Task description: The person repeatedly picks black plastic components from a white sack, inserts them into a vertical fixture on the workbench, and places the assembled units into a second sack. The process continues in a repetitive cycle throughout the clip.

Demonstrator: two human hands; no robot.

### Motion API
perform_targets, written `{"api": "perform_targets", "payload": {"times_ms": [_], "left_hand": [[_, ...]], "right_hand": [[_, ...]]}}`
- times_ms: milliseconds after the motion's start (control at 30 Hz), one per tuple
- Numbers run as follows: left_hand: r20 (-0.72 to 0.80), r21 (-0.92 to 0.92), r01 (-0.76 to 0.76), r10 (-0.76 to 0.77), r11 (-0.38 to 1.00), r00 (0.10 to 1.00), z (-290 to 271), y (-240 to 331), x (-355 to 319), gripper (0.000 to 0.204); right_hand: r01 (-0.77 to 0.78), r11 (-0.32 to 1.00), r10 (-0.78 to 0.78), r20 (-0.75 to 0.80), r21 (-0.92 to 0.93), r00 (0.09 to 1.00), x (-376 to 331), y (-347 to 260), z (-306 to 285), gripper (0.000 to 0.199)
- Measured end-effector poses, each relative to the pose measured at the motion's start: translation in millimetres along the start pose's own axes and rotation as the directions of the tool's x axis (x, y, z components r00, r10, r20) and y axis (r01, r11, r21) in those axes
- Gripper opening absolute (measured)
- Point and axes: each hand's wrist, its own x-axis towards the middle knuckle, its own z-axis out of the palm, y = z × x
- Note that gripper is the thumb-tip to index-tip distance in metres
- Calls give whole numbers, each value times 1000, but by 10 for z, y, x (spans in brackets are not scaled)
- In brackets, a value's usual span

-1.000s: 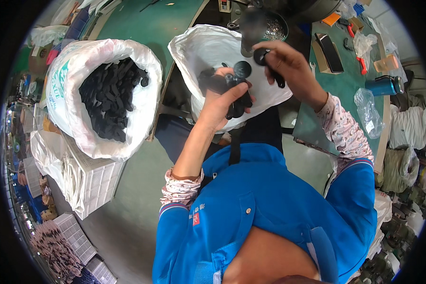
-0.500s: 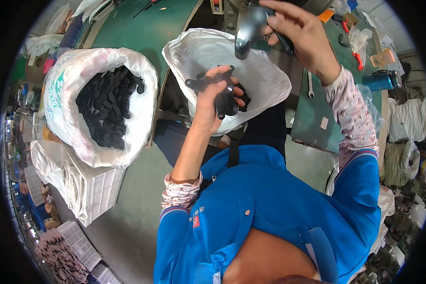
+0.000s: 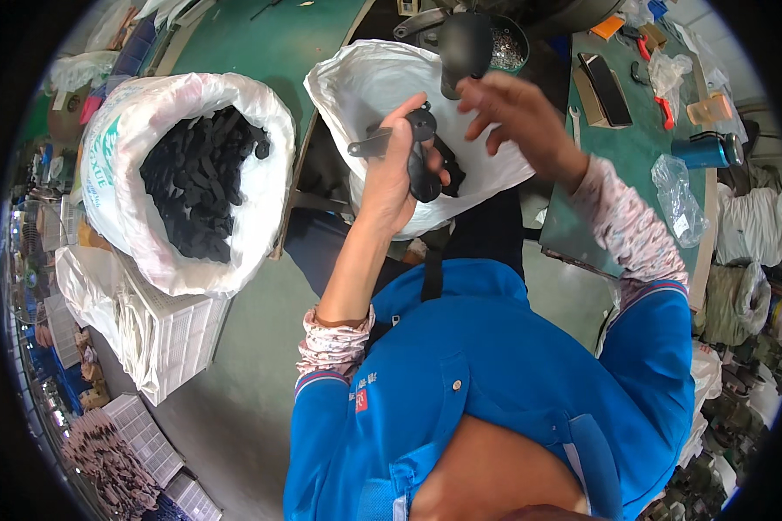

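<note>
Much of the workshop was lined with bags and piled goods, and a grey-green floor (image 3: pixel 252 382) was seen between. Two green-topped work surfaces, the left desk (image 3: pixel 269 43) and the right desk (image 3: pixel 604 169), were parted by a gap. Near the left desk, a bulging printed sack (image 3: pixel 117 174) was rolled wide open, presumably so that its heaped black levers (image 3: pixel 200 191) could be reached. In the gap, a plain white sack (image 3: pixel 343 74) was set gaping, probably as a catch for dropped parts. A white crate (image 3: pixel 187 339) was placed by the printed sack. Over the plain white sack, the left hand (image 3: pixel 400 165) was raised, its fingers curled around a few held levers (image 3: pixel 423 178), perhaps so that several could be carried together. The right hand (image 3: pixel 526 122) was poised beside it, fingers loosely spread and half bent, with nothing seen pinched; whether the dark rounded knob (image 3: pixel 466 45) at their tips was touched could not be told. On the right desk, a phone (image 3: pixel 606 89) was propped on cardboard, perhaps for viewing. Beyond the knob, tiny metal pieces (image 3: pixel 504 52) were gathered in a dark bowl (image 3: pixel 526 50), likely against scattering.
</note>
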Motion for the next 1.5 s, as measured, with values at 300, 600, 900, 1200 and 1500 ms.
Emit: {"api": "perform_targets", "payload": {"times_ms": [300, 600, 900, 1200, 1500], "left_hand": [[107, -166, 151, -135, 974, 985, 5, -2, -84, 64], [59, -38, 172, -170, 984, 984, -84, 9, -110, 48], [29, 636, -102, 109, 765, 994, -8, -121, -38, 30], [-24, 4, 100, -100, 995, 995, -12, -45, -73, 40], [-49, -108, -25, 19, 994, 999, 6, 78, -55, 71]], "right_hand": [[220, 920, -206, -77, 326, 976, 19, 216, -120, 7], [109, 979, -99, -69, 173, 993, -180, 152, -90, 25], [241, 959, -238, 36, -148, 970, -352, 171, 66, 32], [365, 922, -372, -33, -133, 928, 37, -108, -294, 32], [1, 998, 1, 32, -62, 999, 527, -1103, -408, 21]]}}
